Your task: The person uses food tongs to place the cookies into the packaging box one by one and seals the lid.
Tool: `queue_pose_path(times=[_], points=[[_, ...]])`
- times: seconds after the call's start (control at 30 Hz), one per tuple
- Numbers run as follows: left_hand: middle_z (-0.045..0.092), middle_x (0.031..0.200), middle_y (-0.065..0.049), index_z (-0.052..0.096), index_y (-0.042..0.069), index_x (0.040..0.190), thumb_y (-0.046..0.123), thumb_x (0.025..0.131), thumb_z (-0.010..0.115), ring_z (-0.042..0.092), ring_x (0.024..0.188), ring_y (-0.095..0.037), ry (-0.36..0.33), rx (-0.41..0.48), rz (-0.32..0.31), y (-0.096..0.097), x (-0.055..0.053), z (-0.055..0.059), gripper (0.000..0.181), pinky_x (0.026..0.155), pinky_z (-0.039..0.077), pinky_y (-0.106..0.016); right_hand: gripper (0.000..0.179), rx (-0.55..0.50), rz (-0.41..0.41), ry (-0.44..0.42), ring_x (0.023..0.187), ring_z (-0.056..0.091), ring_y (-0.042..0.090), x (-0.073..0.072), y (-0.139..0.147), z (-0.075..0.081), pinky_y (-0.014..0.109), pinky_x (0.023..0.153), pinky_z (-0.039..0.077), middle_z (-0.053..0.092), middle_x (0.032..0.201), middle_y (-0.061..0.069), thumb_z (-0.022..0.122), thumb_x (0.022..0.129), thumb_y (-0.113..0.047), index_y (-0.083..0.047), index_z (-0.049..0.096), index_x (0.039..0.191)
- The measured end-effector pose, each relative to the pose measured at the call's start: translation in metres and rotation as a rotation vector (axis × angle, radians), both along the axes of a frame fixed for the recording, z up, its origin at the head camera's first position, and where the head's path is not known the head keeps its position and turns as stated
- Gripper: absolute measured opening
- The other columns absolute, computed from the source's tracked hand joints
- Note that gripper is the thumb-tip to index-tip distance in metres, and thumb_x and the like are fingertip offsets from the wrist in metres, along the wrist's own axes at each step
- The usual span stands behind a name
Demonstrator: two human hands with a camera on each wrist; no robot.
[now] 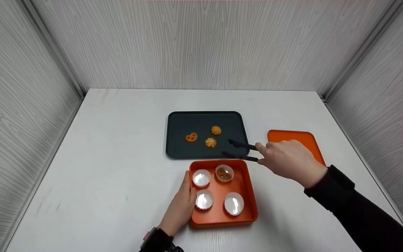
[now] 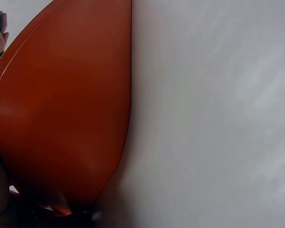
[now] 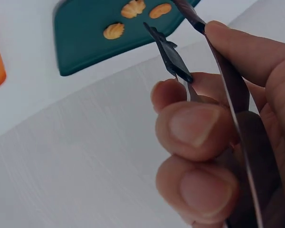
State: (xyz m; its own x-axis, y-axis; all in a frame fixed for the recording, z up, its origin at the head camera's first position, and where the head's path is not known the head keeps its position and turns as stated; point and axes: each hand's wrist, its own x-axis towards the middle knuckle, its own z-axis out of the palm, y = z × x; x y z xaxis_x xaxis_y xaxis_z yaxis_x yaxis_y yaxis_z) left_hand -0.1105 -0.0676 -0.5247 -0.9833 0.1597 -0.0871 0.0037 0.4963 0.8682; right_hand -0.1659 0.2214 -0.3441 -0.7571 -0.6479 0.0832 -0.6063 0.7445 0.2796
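With my right hand (image 1: pixel 289 159) I hold black tongs (image 1: pixel 241 145), their arms parted over the right part of a dark green tray (image 1: pixel 177 154). Nothing lies between the tong tips. On the tray are a pretzel (image 1: pixel 191 137) and two swirled cookies (image 1: pixel 216 130). My left hand (image 1: pixel 180 206) holds the left wall of an orange box (image 1: pixel 219 220), thumb over the rim; much of this hand is hidden in the left wrist view. Inside the box stand several white paper cups (image 1: pixel 234 203). The cup at the back right (image 1: pixel 224 173) contains brown pieces, apparently pretzels.
A flat orange lid or tray (image 1: pixel 299 137) lies on the right, partly behind my right hand. The white table (image 1: pixel 117 157) is bounded by pale wood-grain panels (image 1: pixel 201 45) at the back and both sides. The box stands just in front of the green tray.
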Motion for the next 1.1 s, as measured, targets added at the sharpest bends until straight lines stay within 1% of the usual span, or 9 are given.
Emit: queue_pose_path(times=[0.17, 0.3, 0.4, 0.53, 0.67, 0.83, 0.87, 1.0, 1.1], points=[[0.02, 0.168, -0.019, 0.012, -0.004, 0.162, 0.019, 0.109, 0.039, 0.022, 0.155, -0.031, -0.001, 0.005, 0.004, -0.001, 0.0, 0.0, 0.064, 0.125, 0.02, -0.051, 0.024, -0.134, -0.1, -0.179, 0.05, 0.045, 0.017, -0.023, 0.004, -0.012, 0.028, 0.043, 0.038, 0.055, 0.066, 0.003, 0.079, 0.09, -0.025, -0.007, 0.066, 0.099], [0.019, 0.168, -0.02, 0.012, -0.004, 0.162, 0.019, 0.109, 0.039, 0.022, 0.155, -0.032, -0.002, 0.013, 0.004, -0.001, 0.0, 0.0, 0.063, 0.125, 0.02, -0.051, 0.021, -0.202, -0.138, -0.26, 0.053, 0.048, 0.016, -0.039, 0.002, -0.026, 0.029, 0.046, 0.041, 0.055, 0.063, 0.002, 0.077, 0.093, -0.026, -0.007, 0.068, 0.098], [0.019, 0.169, -0.019, 0.011, -0.004, 0.162, 0.019, 0.109, 0.039, 0.021, 0.155, -0.031, -0.007, 0.016, 0.004, -0.001, 0.0, 0.0, 0.064, 0.125, 0.019, -0.051, 0.026, -0.21, -0.172, -0.319, 0.058, 0.056, 0.018, -0.048, -0.004, -0.037, 0.031, 0.052, 0.049, 0.065, 0.072, 0.005, 0.074, 0.095, -0.028, -0.005, 0.071, 0.108], [0.019, 0.169, -0.018, 0.011, -0.003, 0.162, 0.02, 0.109, 0.039, 0.021, 0.155, -0.031, -0.009, 0.022, 0.003, 0.0, 0.0, 0.0, 0.064, 0.125, 0.019, -0.051, 0.039, -0.197, -0.226, -0.396, 0.077, 0.065, 0.025, -0.057, -0.012, -0.046, 0.04, 0.068, 0.059, 0.074, 0.097, 0.014, 0.07, 0.098, -0.031, -0.003, 0.069, 0.126], [0.019, 0.168, -0.019, 0.011, -0.003, 0.162, 0.019, 0.109, 0.039, 0.022, 0.155, -0.031, 0.005, 0.023, 0.006, 0.0, 0.0, 0.0, 0.064, 0.125, 0.02, -0.05, 0.042, -0.174, -0.252, -0.415, 0.083, 0.066, 0.03, -0.063, -0.021, -0.054, 0.044, 0.073, 0.059, 0.072, 0.101, 0.018, 0.068, 0.099, -0.031, 0.0, 0.067, 0.127], [0.019, 0.169, -0.019, 0.011, -0.004, 0.162, 0.018, 0.109, 0.039, 0.021, 0.155, -0.032, 0.008, 0.026, -0.001, 0.0, 0.001, 0.001, 0.063, 0.125, 0.02, -0.051, 0.039, -0.148, -0.263, -0.416, 0.082, 0.068, 0.03, -0.066, -0.033, -0.06, 0.045, 0.074, 0.061, 0.072, 0.099, 0.018, 0.066, 0.1, -0.032, 0.001, 0.069, 0.122], [0.019, 0.168, -0.02, 0.011, -0.004, 0.162, 0.018, 0.109, 0.039, 0.021, 0.155, -0.032, 0.009, 0.026, -0.004, -0.001, 0.002, 0.0, 0.064, 0.125, 0.02, -0.052, 0.039, -0.148, -0.271, -0.42, 0.08, 0.067, 0.03, -0.066, -0.036, -0.062, 0.044, 0.073, 0.061, 0.072, 0.097, 0.017, 0.066, 0.1, -0.032, 0.001, 0.069, 0.121], [0.018, 0.169, -0.02, 0.011, -0.004, 0.162, 0.018, 0.109, 0.039, 0.021, 0.155, -0.032, 0.016, 0.025, -0.007, -0.001, 0.002, -0.001, 0.064, 0.125, 0.019, -0.051, 0.032, -0.154, -0.31, -0.434, 0.066, 0.059, 0.025, -0.07, -0.045, -0.065, 0.036, 0.061, 0.057, 0.065, 0.078, 0.01, 0.064, 0.101, -0.033, -0.002, 0.07, 0.107], [0.018, 0.169, -0.019, 0.011, -0.003, 0.162, 0.019, 0.11, 0.04, 0.021, 0.155, -0.031, 0.018, 0.028, -0.005, -0.001, 0.002, -0.001, 0.064, 0.125, 0.019, -0.051, 0.031, -0.151, -0.326, -0.435, 0.062, 0.056, 0.024, -0.071, -0.052, -0.065, 0.033, 0.057, 0.052, 0.059, 0.071, 0.007, 0.063, 0.102, -0.033, -0.003, 0.068, 0.103]])
